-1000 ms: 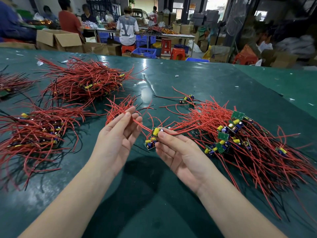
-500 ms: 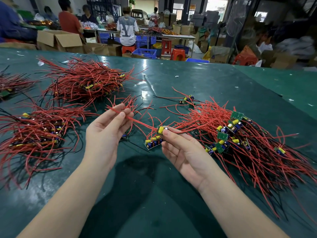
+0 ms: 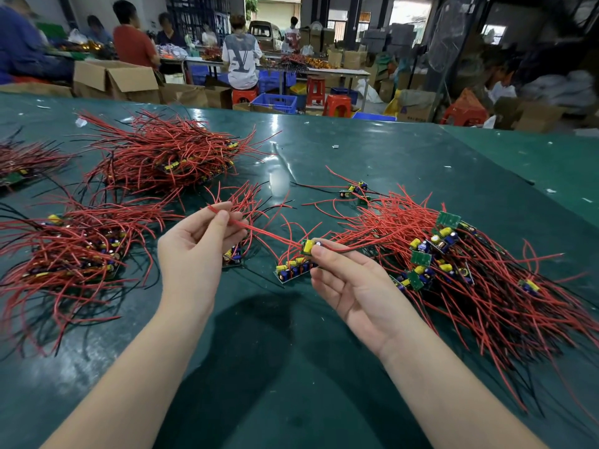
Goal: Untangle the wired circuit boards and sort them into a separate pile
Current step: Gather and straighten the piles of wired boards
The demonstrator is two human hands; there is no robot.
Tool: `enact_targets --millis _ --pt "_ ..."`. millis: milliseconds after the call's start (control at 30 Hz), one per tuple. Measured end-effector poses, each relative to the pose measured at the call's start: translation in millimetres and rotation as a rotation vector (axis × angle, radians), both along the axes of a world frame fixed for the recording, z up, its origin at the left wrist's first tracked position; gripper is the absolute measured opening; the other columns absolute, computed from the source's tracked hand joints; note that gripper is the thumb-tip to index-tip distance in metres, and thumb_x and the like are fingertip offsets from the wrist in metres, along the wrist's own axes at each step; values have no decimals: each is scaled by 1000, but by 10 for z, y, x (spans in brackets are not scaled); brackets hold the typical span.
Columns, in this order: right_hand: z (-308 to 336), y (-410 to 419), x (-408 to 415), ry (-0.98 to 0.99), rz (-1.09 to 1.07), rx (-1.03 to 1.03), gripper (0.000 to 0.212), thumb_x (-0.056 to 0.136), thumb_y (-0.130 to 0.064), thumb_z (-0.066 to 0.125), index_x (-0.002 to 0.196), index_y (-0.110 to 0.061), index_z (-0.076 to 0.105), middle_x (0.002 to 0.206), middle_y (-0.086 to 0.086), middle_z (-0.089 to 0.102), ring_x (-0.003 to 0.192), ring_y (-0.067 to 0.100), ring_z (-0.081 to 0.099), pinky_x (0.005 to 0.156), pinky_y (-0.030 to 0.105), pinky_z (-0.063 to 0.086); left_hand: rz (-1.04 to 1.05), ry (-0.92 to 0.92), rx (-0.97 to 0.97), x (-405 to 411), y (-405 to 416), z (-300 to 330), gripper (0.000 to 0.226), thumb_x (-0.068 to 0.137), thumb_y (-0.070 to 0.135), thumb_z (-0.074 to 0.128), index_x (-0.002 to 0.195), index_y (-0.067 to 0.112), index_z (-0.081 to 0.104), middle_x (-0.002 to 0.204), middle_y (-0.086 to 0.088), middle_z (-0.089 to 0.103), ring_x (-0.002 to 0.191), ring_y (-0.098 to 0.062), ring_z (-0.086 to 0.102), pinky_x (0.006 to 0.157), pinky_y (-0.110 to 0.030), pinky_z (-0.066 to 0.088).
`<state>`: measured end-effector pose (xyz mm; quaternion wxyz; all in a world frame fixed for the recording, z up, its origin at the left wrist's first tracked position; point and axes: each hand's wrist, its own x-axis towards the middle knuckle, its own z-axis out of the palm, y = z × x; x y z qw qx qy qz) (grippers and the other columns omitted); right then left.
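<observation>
Red wires [image 3: 269, 233] run taut between two bare hands above a dark green table [image 3: 405, 157]. The left hand [image 3: 197, 247] pinches the far ends of these wires between thumb and fingertips, palm turned up. The right hand [image 3: 353, 283] pinches a small circuit board [image 3: 309, 247] with a yellow part at the other end of the same wires, its remaining fingers loosely spread. Just below that board, another board [image 3: 290, 268] lies flat on the table. To the right sprawls a tangled heap [image 3: 470, 264] of boards and red wires, touching the right hand's far side. On the left, two sorted piles rest well apart from the heap: a near pile [image 3: 71, 251] and a far pile [image 3: 168, 157]. Behind the table, people work among cardboard boxes [image 3: 113, 81].
</observation>
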<state>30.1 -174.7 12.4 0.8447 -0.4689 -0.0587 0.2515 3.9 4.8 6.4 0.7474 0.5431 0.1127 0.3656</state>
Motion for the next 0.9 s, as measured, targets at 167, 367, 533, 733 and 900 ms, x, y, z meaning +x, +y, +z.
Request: enact_targets --millis 167,367,533,733,900 --pt "2 -12 9 -27 -7 -12 26 47 -20 83 73 -16 79 76 2 74 58 10 67 56 18 54 -37 22 -131 6 19 15 16 97 1 51 95 0 67 79 -4 73 76 -13 72 71 -19 56" --pt "15 -17 12 -53 -7 -31 28 46 -22 84 73 -17 79 75 2 73 58 9 66 57 18 53 204 139 455 -19 49 -36 19 95 2 55 97 12 71 85 4 72 74 -8 72 74 -19 57" --pt "25 -23 12 -73 -10 -47 26 47 -22 83 73 -18 79 74 1 73 57 8 66 57 18 53 340 149 742 -43 82 -53 18 94 10 59 100 18 73 83 10 71 77 -11 72 81 -37 58" --pt "12 -52 33 -110 -39 -108 24 51 -22 82 74 -19 79 77 2 72 60 10 65 59 19 53 -41 48 -81 -4 72 61 17 96 4 54 87 6 68 72 1 74 70 -12 72 68 -19 57" --pt "6 -64 42 -141 -73 -145 18 55 -20 81 72 -20 79 77 2 72 61 10 65 60 19 53 -286 110 -472 -15 121 110 18 97 15 52 93 7 67 88 -5 76 83 -14 73 70 -18 58"
